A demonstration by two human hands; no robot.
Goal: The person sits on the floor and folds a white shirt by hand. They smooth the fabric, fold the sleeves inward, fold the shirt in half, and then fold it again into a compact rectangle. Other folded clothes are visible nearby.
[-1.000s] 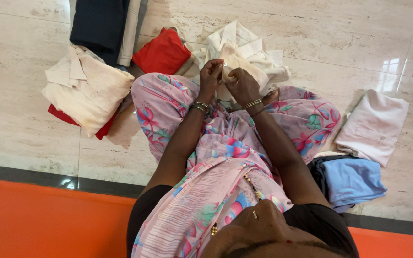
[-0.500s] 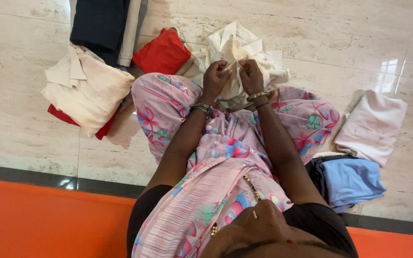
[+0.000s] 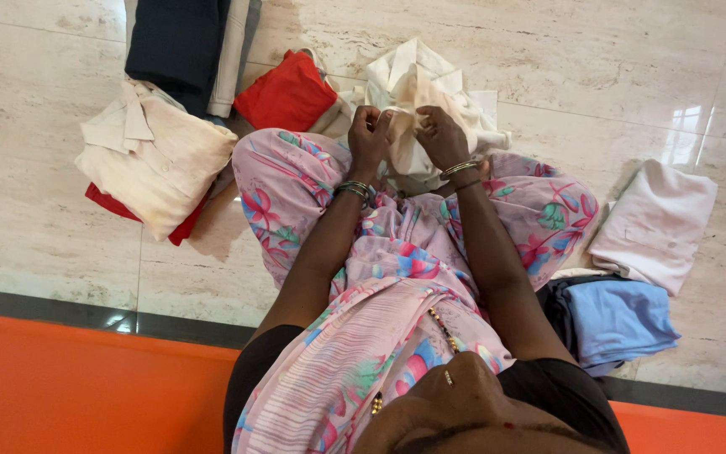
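Left hand (image 3: 369, 134) and right hand (image 3: 439, 134) both pinching one crumpled cream shirt (image 3: 430, 92), bunched, collar pointing away. Nearby: one red cloth (image 3: 283, 92), one blue garment (image 3: 619, 319).

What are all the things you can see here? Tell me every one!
cream shirt: 1, cream-white, crumpled on the floor in front of the knees, gripped by both hands
folded cream shirt: 1, cream, floor at left, on top of a red cloth
red cloth: 1, red, under that folded shirt
red garment: 1, red, floor beside the crumpled shirt
dark garment: 1, navy, top left
pale folded garment: 1, off-white, floor at right
blue garment: 1, light blue, right, over a dark cloth
floor: pale marble
orange strip: 1, bottom edge
left hand: bangles at wrist
right hand: bangles at wrist
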